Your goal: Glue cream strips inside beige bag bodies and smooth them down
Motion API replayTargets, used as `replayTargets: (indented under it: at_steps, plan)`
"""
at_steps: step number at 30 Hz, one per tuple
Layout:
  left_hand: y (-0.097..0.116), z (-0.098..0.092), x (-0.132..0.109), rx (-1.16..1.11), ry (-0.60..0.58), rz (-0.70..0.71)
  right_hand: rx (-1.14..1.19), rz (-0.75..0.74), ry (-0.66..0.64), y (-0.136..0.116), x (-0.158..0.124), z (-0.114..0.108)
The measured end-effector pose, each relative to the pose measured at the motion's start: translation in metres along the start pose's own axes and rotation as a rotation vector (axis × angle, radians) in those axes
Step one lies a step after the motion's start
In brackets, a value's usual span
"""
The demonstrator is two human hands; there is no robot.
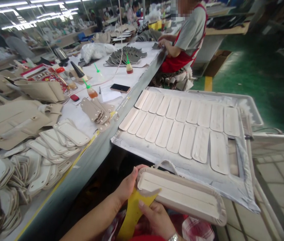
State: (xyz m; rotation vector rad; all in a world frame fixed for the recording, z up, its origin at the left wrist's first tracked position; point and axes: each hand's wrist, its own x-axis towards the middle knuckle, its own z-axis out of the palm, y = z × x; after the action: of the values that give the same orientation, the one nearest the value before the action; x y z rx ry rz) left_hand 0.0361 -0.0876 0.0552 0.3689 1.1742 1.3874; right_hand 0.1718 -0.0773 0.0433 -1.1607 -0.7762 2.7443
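Note:
A long beige bag (179,192) with rounded ends lies on its side across my lap. Its pale base panel faces up, with a thin line along the middle. My left hand (131,182) grips its left end, fingers behind the rim. In my right hand (157,217) is a yellow flat piece (134,209) with a curved, pointed end, pinched under the thumb. The pointed end touches or overlaps the bag's near edge; I cannot tell which. Behind the bag, a handle strap (168,164) with metal fittings loops up.
Two rows of pale rounded panels (172,134) lie on a cloth-covered board (157,155). On the left table, stacked white pieces (54,144), beige bag parts (11,120), glue bottles (91,91) and a phone (120,88) lie. A co-worker (187,36) sits at the table's far side.

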Motion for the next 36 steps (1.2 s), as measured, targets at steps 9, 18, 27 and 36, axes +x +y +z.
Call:
replayTargets:
  at_steps: [9,18,27,36]
  plan:
    - [0.002,0.006,0.003,0.31,0.08,0.051,-0.023,-0.022,-0.02,0.0,0.002,-0.01]
    - [0.007,0.002,0.008,0.683,0.21,0.102,-0.058,-0.013,0.079,0.008,0.007,0.0]
    - [0.015,0.021,0.012,1.211,0.175,0.39,0.044,-0.024,0.149,0.011,0.005,0.006]
    - [0.007,0.017,0.004,0.875,0.209,0.277,-0.001,-0.165,0.193,0.012,-0.025,0.01]
